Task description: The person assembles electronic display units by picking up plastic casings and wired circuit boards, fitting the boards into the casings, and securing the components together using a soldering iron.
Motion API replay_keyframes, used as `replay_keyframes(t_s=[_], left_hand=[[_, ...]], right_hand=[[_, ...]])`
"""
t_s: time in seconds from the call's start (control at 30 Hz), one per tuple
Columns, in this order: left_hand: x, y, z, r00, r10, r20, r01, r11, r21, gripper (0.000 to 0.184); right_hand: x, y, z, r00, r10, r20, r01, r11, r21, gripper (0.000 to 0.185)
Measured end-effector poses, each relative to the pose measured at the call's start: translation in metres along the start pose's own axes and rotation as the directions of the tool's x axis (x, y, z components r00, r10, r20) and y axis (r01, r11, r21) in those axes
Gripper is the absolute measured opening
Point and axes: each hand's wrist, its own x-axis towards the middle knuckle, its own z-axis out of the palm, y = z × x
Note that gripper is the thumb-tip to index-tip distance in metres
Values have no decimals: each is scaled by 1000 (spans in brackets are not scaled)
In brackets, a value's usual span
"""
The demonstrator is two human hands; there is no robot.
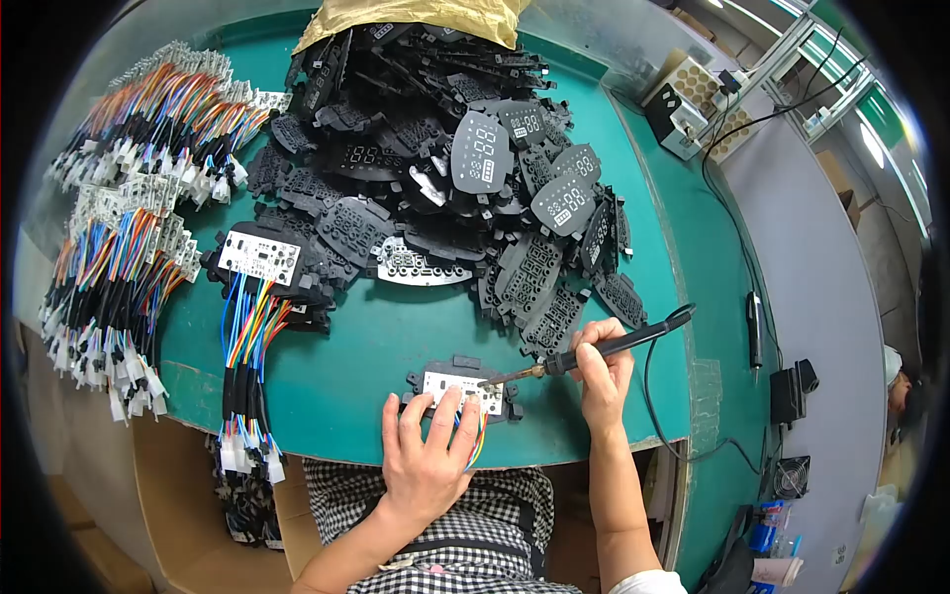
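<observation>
My right hand (pixel 602 374) is wrapped round a black soldering iron (pixel 618 344), whose metal tip points left and meets the white circuit board (pixel 461 392). This board lies on a black plastic housing (pixel 467 362) near the table's front edge, with coloured wires running down from it. My left hand (pixel 427 450) has its fingers spread, the fingertips resting on the board's left and lower part. Left of it, a stack of finished-looking black housings carries another white board (pixel 259 257), its coloured wires (pixel 253 332) hanging over the edge.
A large heap of black housings (pixel 435 168) covers the back middle under yellow cloth (pixel 411 20). Bundles of wired boards (pixel 109 287) lie at the left. The iron's cable (pixel 648 396) loops right. A cardboard box (pixel 188 495) stands below the green table (pixel 346 411).
</observation>
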Motion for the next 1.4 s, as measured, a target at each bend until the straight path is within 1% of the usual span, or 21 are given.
replay_keyframes(t_s=[0.07,0.13,0.17,0.23,0.27,0.37,0.4,0.5,0.57,0.6,0.7,0.93,1.2,1.4], left_hand=[[0,-1,1,1000,-3,-10,3,1000,1,48],[0,-3,2,998,43,-34,-42,999,24,52],[0,-3,2,999,42,-35,-41,999,20,52],[-1,-4,4,998,43,-49,-42,999,20,54],[-1,-4,4,998,41,-49,-40,999,22,54],[-2,-3,2,999,37,-6,-37,999,0,55],[-1,-1,0,1000,23,9,-23,1000,11,56],[-2,0,-2,999,-4,38,3,1000,19,57],[-2,0,-1,1000,7,29,-8,999,45,56],[-3,-1,2,1000,17,-2,-17,997,73,54],[-2,-2,1,1000,18,4,-18,997,73,52],[-3,-2,3,1000,16,-15,-15,997,71,51],[-2,-2,1,1000,13,2,-13,999,47,58],[-2,-2,1,1000,11,2,-11,999,47,60]], right_hand=[[1,0,2,999,-40,2,40,999,-21,12],[0,-1,3,997,-75,-24,76,997,10,14],[0,-2,3,997,-79,-18,79,997,10,14],[0,-4,5,990,-128,-54,134,985,113,16],[0,-6,8,990,-128,-52,133,984,114,16],[-4,-14,21,998,19,-54,-16,998,65,9],[-4,-14,26,999,17,-40,-16,1000,18,9],[-4,-9,39,998,67,3,-67,997,43,8],[-3,-6,43,998,69,13,-69,997,40,8],[-4,-5,45,998,68,19,-68,997,33,8],[-4,-4,45,996,81,27,-81,997,2,9],[-4,-3,45,996,91,25,-91,996,9,9],[-3,-4,47,994,109,20,-110,994,25,9],[-4,-3,46,994,109,21,-109,994,11,9]])
